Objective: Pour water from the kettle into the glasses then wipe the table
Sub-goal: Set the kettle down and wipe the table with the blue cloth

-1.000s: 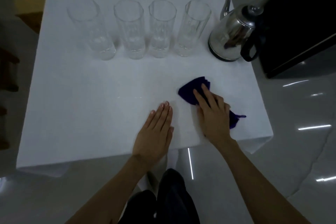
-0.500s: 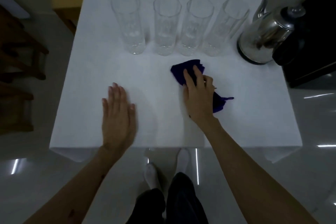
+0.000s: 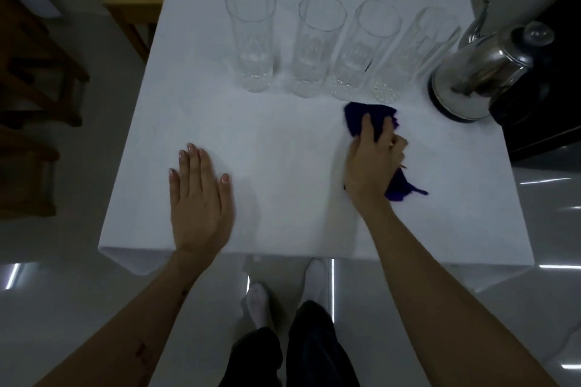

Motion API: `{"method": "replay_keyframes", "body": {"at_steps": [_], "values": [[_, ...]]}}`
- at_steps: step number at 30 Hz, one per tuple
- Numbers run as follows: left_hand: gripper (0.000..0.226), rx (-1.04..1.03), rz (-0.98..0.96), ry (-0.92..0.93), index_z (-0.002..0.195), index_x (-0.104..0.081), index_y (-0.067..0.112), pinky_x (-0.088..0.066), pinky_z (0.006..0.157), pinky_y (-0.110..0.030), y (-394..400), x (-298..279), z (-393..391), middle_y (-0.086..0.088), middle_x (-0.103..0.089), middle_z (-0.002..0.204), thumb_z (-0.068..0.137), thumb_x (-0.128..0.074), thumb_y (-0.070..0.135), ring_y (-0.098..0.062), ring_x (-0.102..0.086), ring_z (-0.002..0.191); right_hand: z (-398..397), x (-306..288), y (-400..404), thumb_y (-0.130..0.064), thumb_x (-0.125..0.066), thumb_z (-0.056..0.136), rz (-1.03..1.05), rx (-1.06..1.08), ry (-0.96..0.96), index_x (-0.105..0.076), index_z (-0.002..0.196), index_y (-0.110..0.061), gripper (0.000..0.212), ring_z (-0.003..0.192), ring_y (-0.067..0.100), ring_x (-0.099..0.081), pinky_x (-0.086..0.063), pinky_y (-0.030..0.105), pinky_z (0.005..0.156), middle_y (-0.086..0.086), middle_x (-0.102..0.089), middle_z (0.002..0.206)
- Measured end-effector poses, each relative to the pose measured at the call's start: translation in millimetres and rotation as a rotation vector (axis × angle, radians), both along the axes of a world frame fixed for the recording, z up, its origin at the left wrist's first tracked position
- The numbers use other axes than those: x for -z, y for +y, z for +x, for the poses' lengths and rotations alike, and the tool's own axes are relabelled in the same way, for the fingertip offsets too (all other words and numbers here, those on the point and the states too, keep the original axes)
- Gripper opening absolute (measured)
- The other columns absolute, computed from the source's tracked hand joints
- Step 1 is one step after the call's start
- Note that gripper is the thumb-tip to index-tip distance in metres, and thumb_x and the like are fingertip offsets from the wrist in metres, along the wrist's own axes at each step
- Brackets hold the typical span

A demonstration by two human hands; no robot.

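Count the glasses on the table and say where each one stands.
4, in one row at the table's far side: first glass, second glass, third glass, fourth glass beside the kettle. None looks hidden.

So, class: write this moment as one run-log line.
stage: wiping | right hand: grips cloth near glasses | left hand: flat on table | kettle: set down

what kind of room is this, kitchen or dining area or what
Probably a home dining area: a white-covered table carrying four tall glasses and a steel kettle, wooden chairs beside it, and a glossy tiled floor.
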State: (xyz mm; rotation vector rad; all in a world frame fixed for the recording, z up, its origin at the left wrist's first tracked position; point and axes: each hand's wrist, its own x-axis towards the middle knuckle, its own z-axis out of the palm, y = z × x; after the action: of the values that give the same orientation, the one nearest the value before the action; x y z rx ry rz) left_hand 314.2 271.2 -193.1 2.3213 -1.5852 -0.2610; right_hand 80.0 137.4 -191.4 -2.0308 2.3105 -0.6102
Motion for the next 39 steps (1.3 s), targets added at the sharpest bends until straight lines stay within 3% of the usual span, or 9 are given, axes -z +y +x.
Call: {"method": "replay_keyframes", "body": {"at_steps": [7,11,15,18,21,24,26,33,39], "values": [[0.063,-0.001,-0.016,0.005,0.153,-0.014,0.003,-0.007,0.123,-0.046,0.5,1.1,1.2,-0.012,-0.01,0.163,0.102,-0.015,0.04,-0.022,-0.004,0.151,77.7,-1.4,10.5,-0.011,-0.062,0.091,0.02,-0.356,-0.041,-0.062,0.136,-0.009,0.046,0.105,0.048,-0.052,-0.049,0.057,0.089,0.028,-0.05,0.145],[0.063,0.003,-0.015,0.008,0.154,-0.012,0.003,-0.006,0.123,-0.044,0.1,2.1,2.0,-0.012,-0.009,0.163,0.103,-0.015,0.04,-0.022,-0.003,0.151,59.5,0.7,21.1,-0.018,-0.045,0.095,-0.021,-0.641,-0.019,-0.064,0.134,-0.012,0.044,0.103,0.039,-0.05,-0.051,0.048,0.088,0.021,-0.052,0.145],[0.061,0.013,-0.037,-0.026,0.152,-0.019,-0.001,-0.009,0.122,-0.045,1.2,2.7,3.3,-0.017,-0.017,0.161,0.103,-0.02,0.036,-0.027,-0.01,0.15,22.8,-0.4,33.3,-0.015,-0.046,0.092,-0.082,-0.814,0.059,-0.066,0.131,-0.013,0.044,0.105,0.033,-0.044,-0.05,0.048,0.08,0.017,-0.055,0.144],[0.063,0.037,-0.024,-0.005,0.152,-0.017,-0.001,-0.006,0.123,-0.044,2.0,1.2,4.9,-0.017,-0.014,0.161,0.102,-0.018,0.038,-0.027,-0.008,0.151,-11.6,-1.4,42.2,-0.015,-0.046,0.09,-0.09,-0.657,0.068,-0.068,0.13,-0.015,0.045,0.105,0.034,-0.045,-0.049,0.048,0.077,0.017,-0.057,0.142],[0.064,0.038,-0.027,0.02,0.152,-0.016,-0.001,-0.005,0.123,-0.042,5.4,-1.4,14.1,-0.015,-0.012,0.162,0.102,-0.017,0.039,-0.025,-0.006,0.151,-32.9,-1.8,45.7,-0.015,-0.05,0.092,-0.056,-0.308,0.066,-0.065,0.133,-0.014,0.043,0.106,0.041,-0.05,-0.048,0.054,0.08,0.022,-0.053,0.145],[0.063,0.027,-0.012,-0.036,0.153,-0.014,0.0,-0.003,0.123,-0.043,15.9,0.1,38.6,-0.014,-0.009,0.162,0.102,-0.016,0.038,-0.024,-0.003,0.151,-18.4,-4.1,35.1,-0.011,-0.056,0.096,-0.004,0.015,0.003,-0.06,0.137,-0.009,0.042,0.107,0.051,-0.052,-0.045,0.057,0.085,0.029,-0.049,0.145],[0.064,0.016,0.013,-0.068,0.153,-0.011,0.001,-0.002,0.123,-0.043,23.0,2.8,53.8,-0.013,-0.006,0.163,0.102,-0.013,0.04,-0.023,-0.001,0.151,5.2,-5.7,27.4,-0.01,-0.054,0.098,0.019,0.106,-0.028,-0.057,0.141,-0.009,0.043,0.112,0.052,-0.049,-0.041,0.056,0.088,0.029,-0.045,0.148],[0.065,-0.066,0.012,-0.051,0.154,-0.011,0.002,-0.002,0.123,-0.038,26.4,6.8,57.6,-0.012,-0.007,0.163,0.102,-0.013,0.042,-0.022,-0.002,0.151,84.9,-5.1,19.5,-0.015,-0.046,0.104,0.077,0.044,-0.043,-0.045,0.15,-0.016,0.046,0.129,0.044,-0.038,-0.034,0.05,0.1,0.022,-0.03,0.16],[0.063,-0.066,-0.015,-0.043,0.153,-0.015,0.001,-0.004,0.123,-0.038,27.1,6.4,57.3,-0.013,-0.012,0.162,0.103,-0.016,0.039,-0.023,-0.007,0.151,133.8,-2.7,26.2,-0.007,-0.061,0.095,0.053,-0.138,-0.134,-0.058,0.139,-0.01,0.044,0.116,0.047,-0.048,-0.042,0.056,0.092,0.026,-0.045,0.149]]}}
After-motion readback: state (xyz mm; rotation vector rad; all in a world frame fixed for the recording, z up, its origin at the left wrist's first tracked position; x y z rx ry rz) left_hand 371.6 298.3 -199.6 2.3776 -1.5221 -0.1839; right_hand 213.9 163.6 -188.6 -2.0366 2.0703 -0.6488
